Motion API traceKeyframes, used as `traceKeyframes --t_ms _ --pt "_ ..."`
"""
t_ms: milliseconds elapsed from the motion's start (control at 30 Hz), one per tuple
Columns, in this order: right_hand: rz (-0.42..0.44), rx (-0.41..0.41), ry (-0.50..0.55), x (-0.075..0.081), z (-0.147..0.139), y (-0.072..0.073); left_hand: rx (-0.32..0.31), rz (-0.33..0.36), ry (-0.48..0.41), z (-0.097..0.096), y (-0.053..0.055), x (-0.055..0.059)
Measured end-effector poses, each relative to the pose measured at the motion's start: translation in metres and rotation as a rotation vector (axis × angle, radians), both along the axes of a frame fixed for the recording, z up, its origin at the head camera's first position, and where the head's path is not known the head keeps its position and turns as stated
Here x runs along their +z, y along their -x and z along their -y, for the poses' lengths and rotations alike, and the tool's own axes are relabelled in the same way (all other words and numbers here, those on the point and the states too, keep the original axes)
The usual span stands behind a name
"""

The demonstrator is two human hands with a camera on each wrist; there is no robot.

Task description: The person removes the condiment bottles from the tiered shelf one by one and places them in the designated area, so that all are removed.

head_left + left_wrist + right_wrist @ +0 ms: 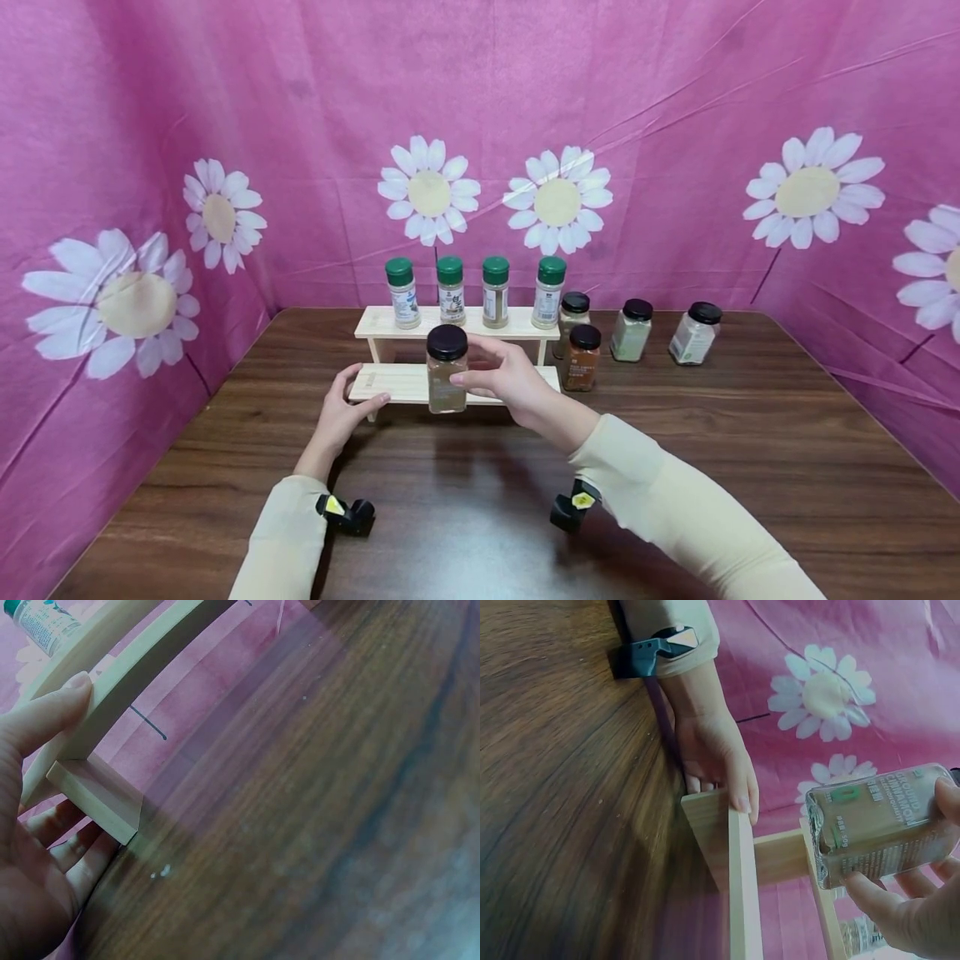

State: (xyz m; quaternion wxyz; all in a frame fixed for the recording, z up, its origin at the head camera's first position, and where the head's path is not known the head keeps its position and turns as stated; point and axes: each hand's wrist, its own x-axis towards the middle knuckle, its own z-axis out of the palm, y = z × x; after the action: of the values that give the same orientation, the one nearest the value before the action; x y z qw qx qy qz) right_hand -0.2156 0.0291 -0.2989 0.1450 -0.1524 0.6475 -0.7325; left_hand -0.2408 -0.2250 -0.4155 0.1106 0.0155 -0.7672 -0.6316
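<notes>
My right hand [517,383] holds a square glass spice jar [447,385] with a black lid and brown powder inside, gripping it between thumb and fingers. The jar is upright, in front of and just above the lower step of a two-step wooden rack [393,381]. In the right wrist view the label of the jar [885,821] shows. My left hand [337,421] grips the left end of that lower step. In the left wrist view the thumb of the left hand [37,892] lies on the board's front edge, its other fingers around the end support.
Several green-capped spice bottles [452,304] line the rack's upper step. Right of the rack stand black-lidded jars: a reddish-brown one [581,362], one partly hidden behind it [573,312], a pale green one [632,335] and a whitish one [693,337]. A pink flowered cloth [660,167] hangs behind the brown table [465,517].
</notes>
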Motion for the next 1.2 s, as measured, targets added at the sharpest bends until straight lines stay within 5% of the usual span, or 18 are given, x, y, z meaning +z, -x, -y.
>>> traceKeyframes --t_ms 633,1200 --pt "-0.037 -0.001 -0.016 -0.008 -0.053 -0.011 -0.001 0.016 0.001 0.0 0.0 0.0" --pt "-0.028 -0.091 -0.056 -0.022 -0.095 -0.016 -0.006 0.034 0.003 0.0 0.0 0.001"
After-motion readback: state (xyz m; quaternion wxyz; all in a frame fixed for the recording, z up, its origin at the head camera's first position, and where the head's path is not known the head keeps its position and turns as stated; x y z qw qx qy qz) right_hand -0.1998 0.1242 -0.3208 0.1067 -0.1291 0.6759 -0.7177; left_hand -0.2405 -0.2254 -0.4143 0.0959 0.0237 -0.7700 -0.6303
